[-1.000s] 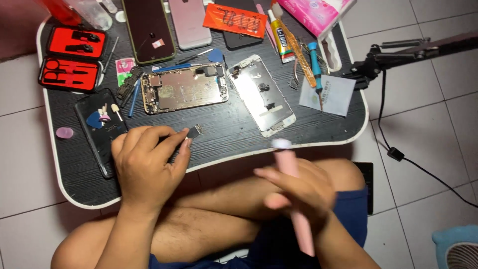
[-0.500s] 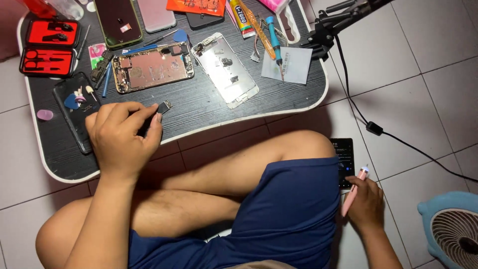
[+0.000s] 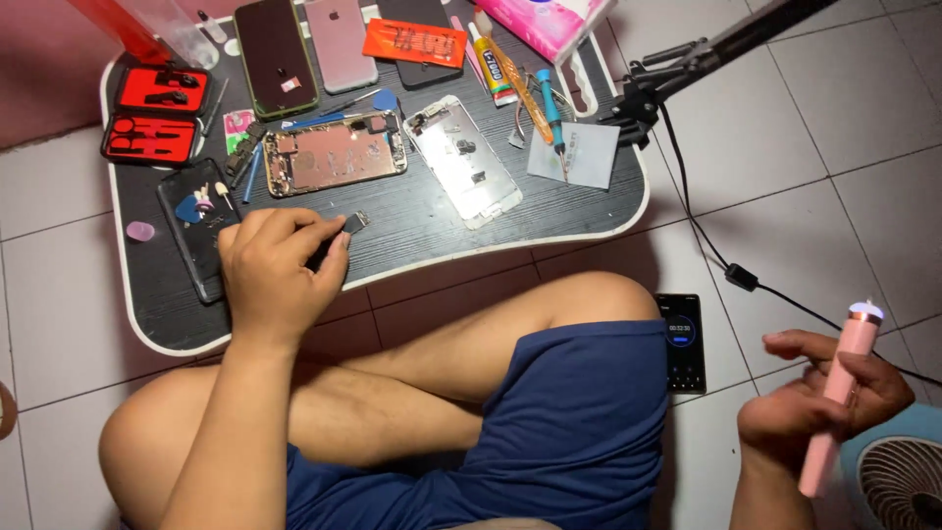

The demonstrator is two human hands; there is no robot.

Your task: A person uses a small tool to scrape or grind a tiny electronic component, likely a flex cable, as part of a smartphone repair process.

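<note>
Pink pen-shaped tool (image 3: pixel 840 397) gripped in right hand (image 3: pixel 819 407), left hand (image 3: pixel 278 270) pinching small, perhaps metal, part (image 3: pixel 355 223)

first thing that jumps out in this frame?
The opened phone chassis and the detached screen panel lie side by side mid-way along the black lap table. The left hand pinches a small dark part at the table's near edge. Far right, off the table, the right hand grips a pink pen-shaped tool.
</note>
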